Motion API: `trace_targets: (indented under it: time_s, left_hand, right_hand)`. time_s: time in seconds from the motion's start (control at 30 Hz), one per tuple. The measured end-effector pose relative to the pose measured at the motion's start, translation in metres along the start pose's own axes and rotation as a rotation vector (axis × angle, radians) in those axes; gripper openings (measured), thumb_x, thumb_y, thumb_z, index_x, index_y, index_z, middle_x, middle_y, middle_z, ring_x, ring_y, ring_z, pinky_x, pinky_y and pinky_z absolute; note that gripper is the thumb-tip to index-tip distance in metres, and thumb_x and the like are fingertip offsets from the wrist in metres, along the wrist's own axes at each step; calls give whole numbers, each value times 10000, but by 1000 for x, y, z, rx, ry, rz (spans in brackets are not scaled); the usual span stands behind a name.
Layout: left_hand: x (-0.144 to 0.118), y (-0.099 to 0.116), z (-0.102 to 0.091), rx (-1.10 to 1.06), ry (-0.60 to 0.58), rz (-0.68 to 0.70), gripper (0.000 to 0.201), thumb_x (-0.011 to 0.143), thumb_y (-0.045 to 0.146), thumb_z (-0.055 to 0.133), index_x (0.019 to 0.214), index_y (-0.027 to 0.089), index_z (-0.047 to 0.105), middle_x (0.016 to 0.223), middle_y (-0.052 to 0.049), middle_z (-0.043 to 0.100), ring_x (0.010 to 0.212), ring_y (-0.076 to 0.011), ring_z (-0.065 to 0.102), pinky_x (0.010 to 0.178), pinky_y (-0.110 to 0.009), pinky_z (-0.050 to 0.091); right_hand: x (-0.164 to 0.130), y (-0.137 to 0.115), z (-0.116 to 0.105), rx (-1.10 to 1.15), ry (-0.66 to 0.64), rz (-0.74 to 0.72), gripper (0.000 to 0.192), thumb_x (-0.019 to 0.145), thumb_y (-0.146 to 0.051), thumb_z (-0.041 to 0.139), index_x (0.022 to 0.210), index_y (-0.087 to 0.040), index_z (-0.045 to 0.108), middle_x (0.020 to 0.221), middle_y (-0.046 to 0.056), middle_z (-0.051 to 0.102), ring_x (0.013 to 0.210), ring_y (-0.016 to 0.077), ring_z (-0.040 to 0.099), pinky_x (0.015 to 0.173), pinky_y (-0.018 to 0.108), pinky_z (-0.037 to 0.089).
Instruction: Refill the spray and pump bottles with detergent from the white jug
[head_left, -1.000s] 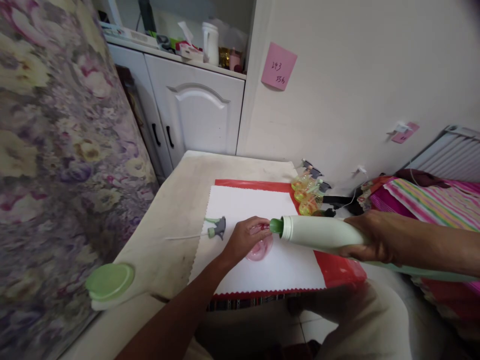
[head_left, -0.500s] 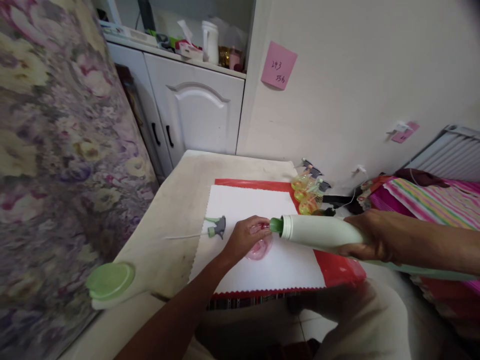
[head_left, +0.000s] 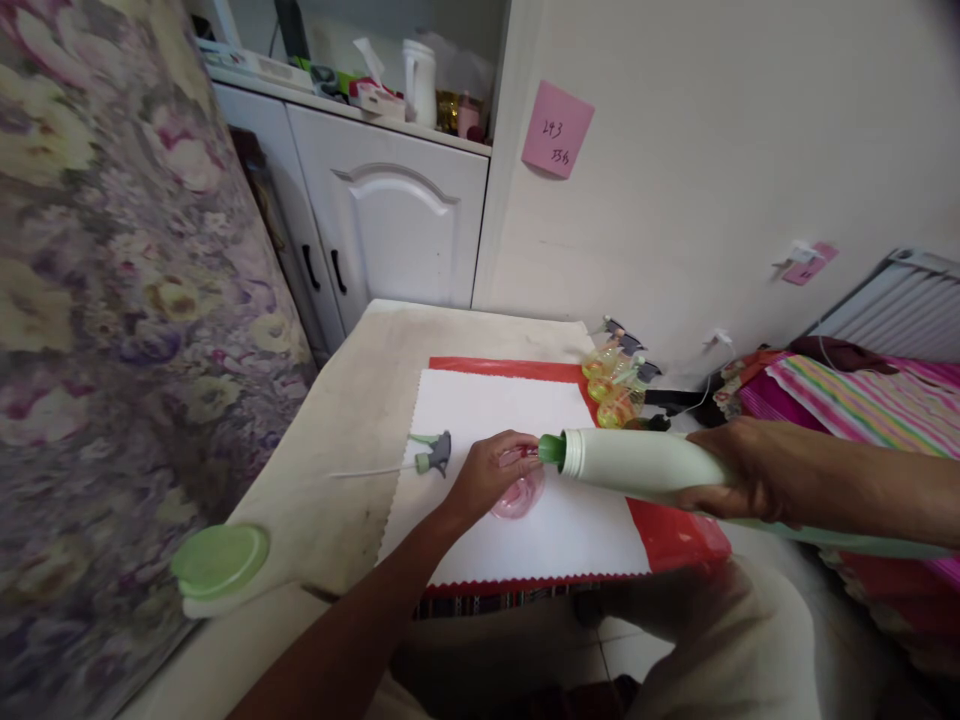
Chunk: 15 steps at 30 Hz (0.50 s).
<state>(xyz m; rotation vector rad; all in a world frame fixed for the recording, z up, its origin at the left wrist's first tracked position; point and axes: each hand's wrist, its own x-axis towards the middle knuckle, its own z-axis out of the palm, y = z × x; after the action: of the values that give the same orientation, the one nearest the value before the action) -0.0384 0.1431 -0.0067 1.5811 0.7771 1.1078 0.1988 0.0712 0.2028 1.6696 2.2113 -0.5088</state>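
Wrapped around the neck of a clear pink bottle (head_left: 517,497) is my left hand (head_left: 487,470). The bottle stands on a white sheet (head_left: 577,535). My right hand (head_left: 739,470) grips a large pale green bottle (head_left: 637,462), tipped nearly level, its green spout (head_left: 551,450) at the pink bottle's mouth. Whether liquid is flowing I cannot tell; the fingers of my left hand partly hide the mouth. Left of my left hand lies a grey and green spray head (head_left: 433,455) with a long thin tube.
Several spray bottles with yellow liquid (head_left: 616,405) stand at the table's back right. A green round lid (head_left: 221,562) lies at the front left. Red sheeting (head_left: 679,535) shows beneath the white sheet. A floral curtain (head_left: 142,330) hangs at left, a white cabinet (head_left: 397,220) behind.
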Motion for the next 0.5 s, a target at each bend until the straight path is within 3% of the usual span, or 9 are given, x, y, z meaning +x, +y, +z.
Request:
trace_targets:
  time_s: [0.3, 0.5]
  left_hand:
    - [0, 0, 0, 12, 0, 4, 199, 789, 290, 666, 950, 180, 705, 950, -52, 695, 932, -198, 624, 873, -323, 470]
    - [1, -1, 0, 17, -3, 4, 201, 786, 283, 667, 952, 175, 701, 950, -52, 693, 932, -197, 626, 876, -319, 464]
  right_hand:
    - [5, 23, 13, 0, 35, -55, 442, 824, -624, 498, 829, -198, 615, 671, 17, 665, 546, 151, 584, 455, 219, 332]
    - [5, 17, 11, -21, 32, -32, 458, 821, -640, 485, 817, -198, 605, 675, 22, 659, 554, 161, 593, 448, 217, 333]
